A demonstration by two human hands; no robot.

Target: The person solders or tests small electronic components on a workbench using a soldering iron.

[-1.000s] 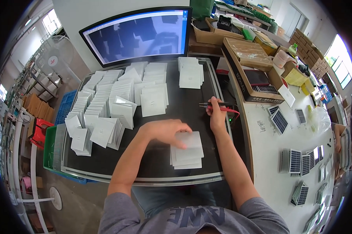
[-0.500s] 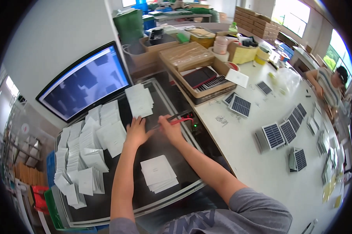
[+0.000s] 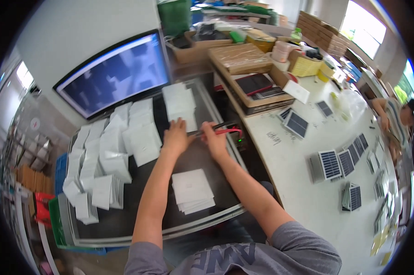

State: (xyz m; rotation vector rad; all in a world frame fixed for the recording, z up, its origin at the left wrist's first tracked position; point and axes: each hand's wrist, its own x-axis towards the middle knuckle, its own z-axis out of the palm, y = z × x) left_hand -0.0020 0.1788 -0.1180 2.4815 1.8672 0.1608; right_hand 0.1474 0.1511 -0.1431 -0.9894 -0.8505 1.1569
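My left hand [image 3: 176, 137] lies with fingers spread at the near edge of a far stack of thin white square panels [image 3: 179, 103] on the dark worktop. Close to its right, my right hand [image 3: 213, 141] is closed around red and black test leads [image 3: 224, 131]. Their tips point toward my left hand, and what they touch is hard to make out. Between my forearms sits a squared stack of white panels [image 3: 193, 190]. Many more white panels [image 3: 101, 158] stand in leaning rows to the left.
A monitor [image 3: 117, 73] stands behind the rows. To the right, a white table [image 3: 285, 158] carries small solar panels [image 3: 330, 165], an open cardboard box [image 3: 255, 106] and loose wires. A small device with a lit display [image 3: 235, 129] sits beside the worktop. Another person [image 3: 392, 121] works at far right.
The whole view has shifted, with the monitor and tables sitting further right and higher. Both hands keep nearly the same place by the far stack, and the leads stay in my right hand.
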